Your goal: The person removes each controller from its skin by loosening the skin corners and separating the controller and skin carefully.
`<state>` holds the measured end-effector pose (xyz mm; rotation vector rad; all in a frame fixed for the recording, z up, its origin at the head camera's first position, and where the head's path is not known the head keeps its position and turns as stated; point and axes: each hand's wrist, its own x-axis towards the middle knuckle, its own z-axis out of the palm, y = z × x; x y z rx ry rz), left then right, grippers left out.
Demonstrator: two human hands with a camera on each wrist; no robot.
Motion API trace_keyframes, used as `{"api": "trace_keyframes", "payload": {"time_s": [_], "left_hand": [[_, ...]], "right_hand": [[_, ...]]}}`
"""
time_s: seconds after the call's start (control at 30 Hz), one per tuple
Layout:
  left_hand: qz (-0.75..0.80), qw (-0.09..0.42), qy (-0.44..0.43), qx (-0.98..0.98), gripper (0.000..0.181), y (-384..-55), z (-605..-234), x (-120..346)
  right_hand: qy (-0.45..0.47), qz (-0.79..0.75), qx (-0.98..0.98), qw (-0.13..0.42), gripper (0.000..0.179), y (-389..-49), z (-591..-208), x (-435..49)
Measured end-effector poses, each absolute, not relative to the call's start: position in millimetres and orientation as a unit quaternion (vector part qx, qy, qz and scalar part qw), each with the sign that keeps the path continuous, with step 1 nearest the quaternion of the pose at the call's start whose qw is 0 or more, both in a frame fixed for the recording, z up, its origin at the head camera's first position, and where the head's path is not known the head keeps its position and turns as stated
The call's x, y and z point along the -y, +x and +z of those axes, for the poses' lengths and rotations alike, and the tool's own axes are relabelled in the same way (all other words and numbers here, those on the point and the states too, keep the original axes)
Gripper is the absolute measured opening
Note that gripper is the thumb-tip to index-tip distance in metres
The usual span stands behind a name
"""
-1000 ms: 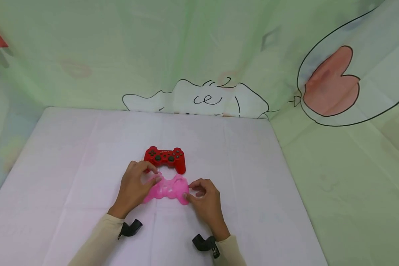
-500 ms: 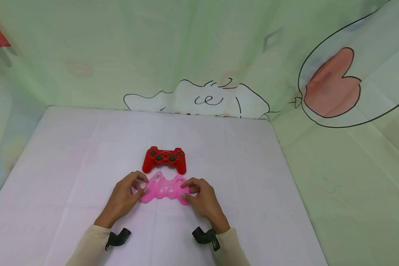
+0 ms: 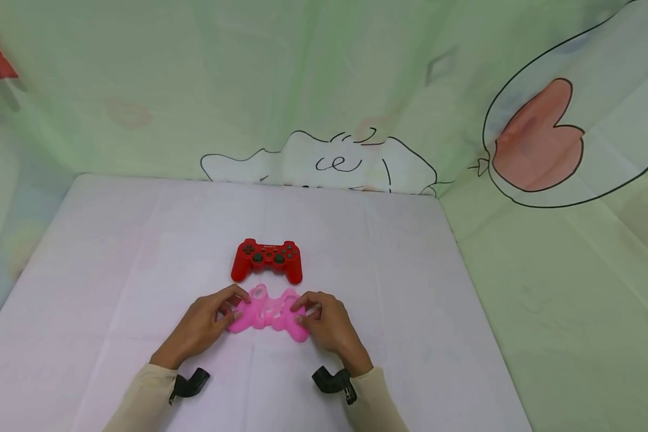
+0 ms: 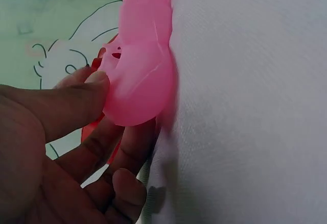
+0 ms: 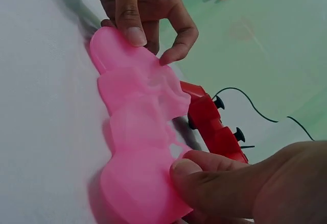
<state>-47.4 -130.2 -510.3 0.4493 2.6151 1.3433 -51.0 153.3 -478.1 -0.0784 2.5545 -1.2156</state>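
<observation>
A pink silicone controller cover [image 3: 272, 312], thin and with cut-out holes, is held at its two ends just above the table. My left hand [image 3: 200, 324] pinches its left grip end between thumb and fingers; the left wrist view shows the thumb [image 4: 94, 89] on that rounded end. At the opposite end my right hand [image 3: 329, 321] pinches the cover too, its thumb [image 5: 191, 175] pressed on the pink surface in the right wrist view. Directly beyond the cover lies a red game controller [image 3: 267, 259], buttons and sticks facing up, touched by neither hand.
The white cloth-covered table [image 3: 399, 288] extends around the hands. Behind it hangs a green cloth backdrop [image 3: 259, 72] with printed drawings. A black wrist camera [image 3: 190, 384] sits on the left sleeve, another camera [image 3: 332, 381] on the right.
My left hand has drawn back left and nearer from the cover's upper left part to its left end, uncovering the red controller. Lately the cover has shifted slightly nearer; the right hand barely moved.
</observation>
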Motion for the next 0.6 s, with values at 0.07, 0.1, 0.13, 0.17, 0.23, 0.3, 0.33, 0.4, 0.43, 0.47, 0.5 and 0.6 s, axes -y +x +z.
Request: {"api": "trace_keyframes", "payload": {"time_s": [0.07,0.1,0.13,0.17,0.23,0.3,0.33,0.4,0.43,0.47,0.5,0.6], "left_hand": [[0.456,0.083,0.154,-0.872,0.044,-47,-511,131],[0.46,0.082,0.154,-0.871,0.045,-47,-511,131],[0.462,0.079,0.151,-0.87,0.044,-48,-512,132],[0.465,0.075,0.147,-0.87,0.042,-48,-512,132],[0.472,0.071,0.133,-0.868,0.038,-47,-514,133],[0.485,0.067,0.115,-0.864,0.034,-47,-516,135],[0.491,0.065,0.106,-0.862,0.032,-47,-517,136],[0.509,0.058,0.095,-0.853,0.03,-46,-519,139],[0.52,0.054,0.091,-0.847,0.03,-46,-520,140],[0.53,0.047,0.089,-0.842,0.029,-45,-521,142],[0.539,0.041,0.087,-0.837,0.029,-45,-522,144],[0.558,0.026,0.082,-0.825,0.03,-44,-523,150]], "right_hand": [[-0.024,-0.425,-0.892,0.155,0.016,-51,-479,-153],[-0.023,-0.424,-0.892,0.153,0.015,-51,-480,-153],[-0.024,-0.423,-0.893,0.152,0.015,-51,-481,-153],[-0.024,-0.423,-0.893,0.149,0.015,-52,-482,-153],[-0.024,-0.428,-0.891,0.147,0.015,-52,-485,-154],[-0.028,-0.439,-0.887,0.143,0.015,-53,-487,-156],[-0.03,-0.447,-0.882,0.143,0.016,-53,-488,-157],[-0.032,-0.463,-0.874,0.143,0.017,-53,-489,-158],[-0.035,-0.472,-0.869,0.142,0.017,-54,-489,-158],[-0.038,-0.483,-0.863,0.142,0.018,-54,-488,-158],[-0.041,-0.492,-0.858,0.143,0.019,-54,-488,-157],[-0.05,-0.518,-0.842,0.141,0.021,-56,-487,-155]]}}
